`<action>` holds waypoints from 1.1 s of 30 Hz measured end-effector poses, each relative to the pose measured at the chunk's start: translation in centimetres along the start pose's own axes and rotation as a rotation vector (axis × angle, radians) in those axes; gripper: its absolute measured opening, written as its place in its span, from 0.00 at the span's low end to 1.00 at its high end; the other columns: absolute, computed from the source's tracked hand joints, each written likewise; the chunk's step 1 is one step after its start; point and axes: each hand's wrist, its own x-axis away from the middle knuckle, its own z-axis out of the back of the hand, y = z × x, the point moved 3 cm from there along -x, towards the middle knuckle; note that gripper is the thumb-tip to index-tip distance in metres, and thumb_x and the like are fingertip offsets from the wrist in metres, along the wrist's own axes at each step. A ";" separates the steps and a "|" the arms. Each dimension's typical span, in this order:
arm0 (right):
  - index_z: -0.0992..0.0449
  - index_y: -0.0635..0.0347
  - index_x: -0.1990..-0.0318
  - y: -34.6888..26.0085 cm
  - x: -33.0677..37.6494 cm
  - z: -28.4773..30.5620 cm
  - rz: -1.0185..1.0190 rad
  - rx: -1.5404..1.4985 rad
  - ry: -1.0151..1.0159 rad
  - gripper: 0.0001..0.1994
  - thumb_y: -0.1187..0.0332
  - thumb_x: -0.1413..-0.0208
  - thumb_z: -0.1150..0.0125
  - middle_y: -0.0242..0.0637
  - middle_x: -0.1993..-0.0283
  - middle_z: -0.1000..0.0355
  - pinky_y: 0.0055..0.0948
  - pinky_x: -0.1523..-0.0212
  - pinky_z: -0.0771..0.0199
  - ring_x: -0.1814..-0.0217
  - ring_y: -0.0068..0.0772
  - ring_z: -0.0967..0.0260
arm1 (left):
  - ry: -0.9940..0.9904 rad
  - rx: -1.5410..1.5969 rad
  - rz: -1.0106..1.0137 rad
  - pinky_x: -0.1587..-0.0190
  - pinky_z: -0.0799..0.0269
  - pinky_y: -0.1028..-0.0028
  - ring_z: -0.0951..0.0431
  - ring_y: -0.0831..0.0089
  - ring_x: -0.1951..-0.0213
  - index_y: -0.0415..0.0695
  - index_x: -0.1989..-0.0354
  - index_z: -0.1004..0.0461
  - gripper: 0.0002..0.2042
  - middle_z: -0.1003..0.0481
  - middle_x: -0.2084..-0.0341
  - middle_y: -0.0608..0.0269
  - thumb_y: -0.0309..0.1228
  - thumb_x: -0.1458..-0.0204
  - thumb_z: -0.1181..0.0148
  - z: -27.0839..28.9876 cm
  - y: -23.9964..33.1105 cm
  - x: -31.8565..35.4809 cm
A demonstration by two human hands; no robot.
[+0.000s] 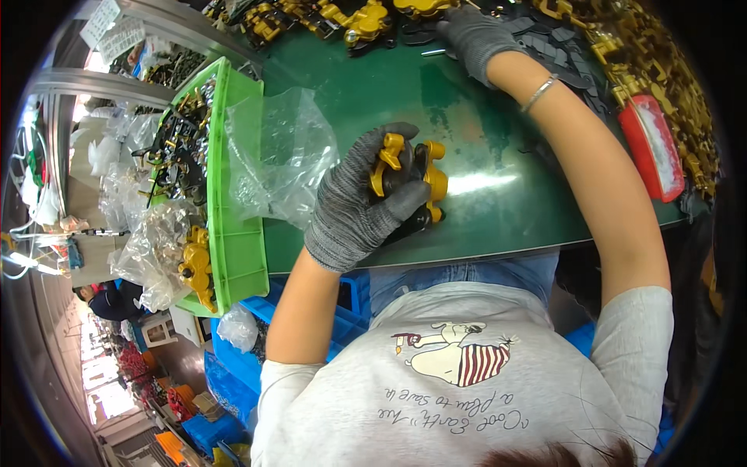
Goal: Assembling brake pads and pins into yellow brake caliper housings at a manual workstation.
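My left hand, in a grey knit glove, is closed around a yellow and black brake caliper above the green tabletop. The thumb presses across its black part, and yellow pieces stick out on both sides of the thumb. At the far edge my right hand, also gloved, reaches among black and yellow parts. Its fingers are drawn together and bent down; what they hold, if anything, is hidden. Beside its fingertips lies a thin silver pin. More yellow calipers line the far edge, left of that hand.
A green crate of black and yellow parts stands at the left, with a clear plastic bag beside it on the table. Black flat parts lie at the far right. A red-edged container sits by a heap of yellow parts.
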 end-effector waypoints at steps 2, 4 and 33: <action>0.29 0.60 0.57 -0.5 1.5 -0.7 0.184 0.196 0.392 0.11 0.69 0.48 0.44 0.43 0.59 0.28 0.38 0.52 0.32 0.54 0.44 0.30 | 0.023 0.091 0.021 0.53 0.28 0.68 0.25 0.68 0.56 0.42 0.46 0.35 0.27 0.28 0.56 0.57 0.39 0.54 0.36 0.4 -1.0 0.8; 0.30 0.62 0.59 -0.9 5.0 0.0 0.064 -0.233 0.229 0.09 0.70 0.48 0.44 0.40 0.63 0.29 0.34 0.55 0.32 0.58 0.39 0.30 | 0.074 0.270 0.065 0.52 0.28 0.66 0.27 0.68 0.54 0.41 0.46 0.35 0.26 0.31 0.52 0.59 0.37 0.52 0.38 1.1 -2.0 1.6; 0.26 0.60 0.70 -6.5 21.2 0.5 0.218 -1.155 0.623 0.08 0.69 0.56 0.34 0.38 0.73 0.31 0.31 0.69 0.30 0.71 0.35 0.32 | 0.036 0.435 0.010 0.47 0.33 0.67 0.29 0.67 0.50 0.38 0.46 0.35 0.24 0.30 0.51 0.55 0.37 0.49 0.39 -2.2 -0.6 4.3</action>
